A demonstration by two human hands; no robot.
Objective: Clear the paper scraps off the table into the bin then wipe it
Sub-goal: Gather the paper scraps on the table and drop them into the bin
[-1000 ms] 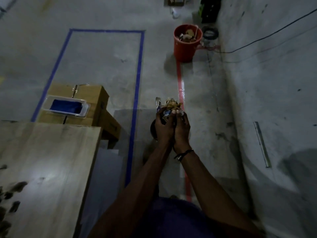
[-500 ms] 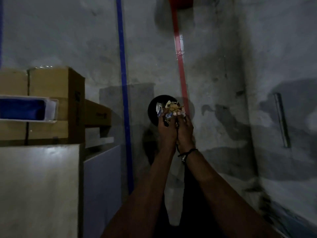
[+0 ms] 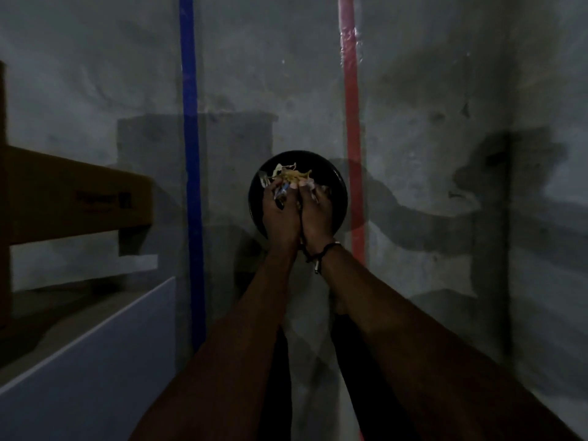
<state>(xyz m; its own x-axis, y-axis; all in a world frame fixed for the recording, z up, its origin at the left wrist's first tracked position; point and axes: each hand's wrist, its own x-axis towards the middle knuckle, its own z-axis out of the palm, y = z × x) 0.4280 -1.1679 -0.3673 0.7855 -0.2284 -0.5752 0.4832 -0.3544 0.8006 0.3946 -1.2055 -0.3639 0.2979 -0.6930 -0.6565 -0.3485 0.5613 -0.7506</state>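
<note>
Since half a second ago the view has dipped further: the red bucket and the blue tray on the box have gone from sight, and the black round bin, then only peeking out behind the fingers, now shows as a full ring under the hands. Well to the left of the hands sits a cardboard box, with a pale panel below it and a blue tape line on the concrete floor nearer in. The left hand and right hand are pressed together side by side, cupped and closed around a bundle of paper scraps, which pokes out past the fingertips directly over the bin's dark opening. A black wristband circles the right wrist. Just right of the hands runs a red tape line.
</note>
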